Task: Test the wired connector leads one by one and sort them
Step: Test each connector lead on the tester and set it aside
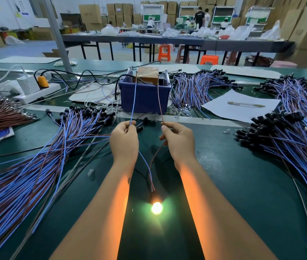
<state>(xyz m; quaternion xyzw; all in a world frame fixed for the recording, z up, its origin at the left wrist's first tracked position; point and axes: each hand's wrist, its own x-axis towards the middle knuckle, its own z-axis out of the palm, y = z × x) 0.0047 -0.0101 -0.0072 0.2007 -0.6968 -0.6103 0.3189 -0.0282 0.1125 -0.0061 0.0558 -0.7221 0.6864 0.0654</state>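
Two bare forearms reach in from the near edge, with no sleeve, watch, band or glove on either. The left hand (124,141) and the right hand (178,142) are bare too, no rings showing, nails short and unpainted. A warm orange glow lies along the inner side of each forearm. A small dark mark sits on the left forearm's inner edge.

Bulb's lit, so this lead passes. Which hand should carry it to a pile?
Either, probably: left hand pinches the blue wire near the left pile; right hand pinches the brown wire near the right pile. Which pile takes passes isn't visible.
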